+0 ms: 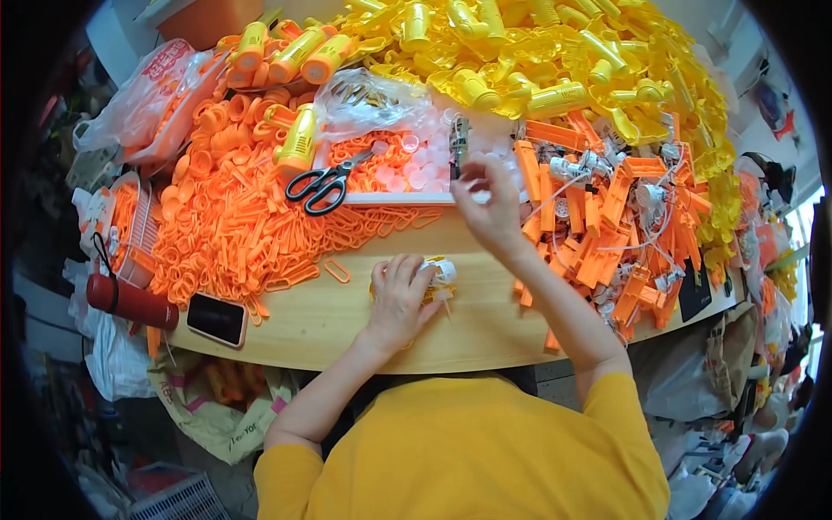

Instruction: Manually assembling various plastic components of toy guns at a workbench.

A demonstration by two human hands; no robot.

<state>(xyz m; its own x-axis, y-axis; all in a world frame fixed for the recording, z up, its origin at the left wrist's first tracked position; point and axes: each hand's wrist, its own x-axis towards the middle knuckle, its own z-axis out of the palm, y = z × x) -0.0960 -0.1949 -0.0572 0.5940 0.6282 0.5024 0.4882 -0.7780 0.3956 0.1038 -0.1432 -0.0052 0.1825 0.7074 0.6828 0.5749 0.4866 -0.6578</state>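
My left hand (400,288) lies on the tabletop near its front edge, its fingers wrapped over a small yellow piece with a white round part (443,273) on its right side. Much of that piece is hidden under the hand. Raised over the right end of a white tray (399,198), my right hand (490,201) has thumb and fingers pinched together; what they hold, if anything, is too small to make out. Beside its fingertips is a narrow group of dark metallic parts (458,143) in the tray. Orange and whitish round pieces (407,169) fill the tray's middle.
Black-handled scissors (325,185) lie across the tray's left corner. A heap of orange clips and rings (234,199) spreads left, orange housings with wired white parts (607,217) right, yellow shells (555,52) behind. A phone (217,319) and red flask (132,300) sit front left.
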